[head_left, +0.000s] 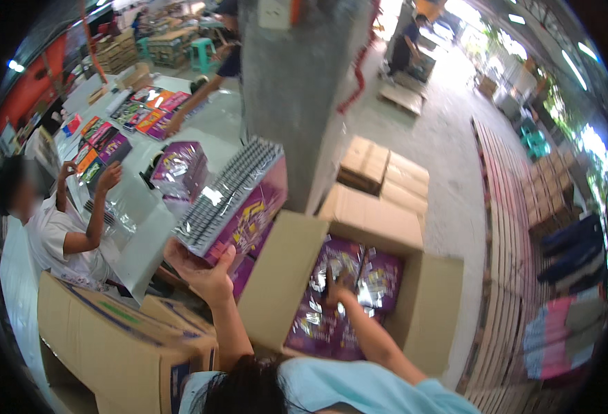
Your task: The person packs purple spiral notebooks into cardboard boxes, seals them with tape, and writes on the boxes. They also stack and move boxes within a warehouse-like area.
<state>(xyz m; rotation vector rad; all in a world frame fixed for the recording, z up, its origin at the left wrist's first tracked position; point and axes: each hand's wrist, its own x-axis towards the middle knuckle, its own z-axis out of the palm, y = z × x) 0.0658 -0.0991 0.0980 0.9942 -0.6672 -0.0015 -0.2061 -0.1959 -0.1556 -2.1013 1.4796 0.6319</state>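
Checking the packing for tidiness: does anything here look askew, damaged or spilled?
Nothing looks damaged or spilled. The left hand holds a purple pack tilted above the open carton. The right hand rests on shiny purple packs lying flat inside.

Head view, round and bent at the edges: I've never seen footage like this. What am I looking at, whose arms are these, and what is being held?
This is one wide fisheye camera worn on a person's head, looking down; that is why straight edges curve. The two bare arms rising from the bottom belong to the wearer. The left hand holds up a purple printed pack with a grey ribbed top. The right hand reaches into an open brown cardboard carton and rests on the shiny purple packs lying inside. Another brown cardboard box stands at lower left. Further left, a seated person in a white shirt works at a pale table spread with colourful flat packs.
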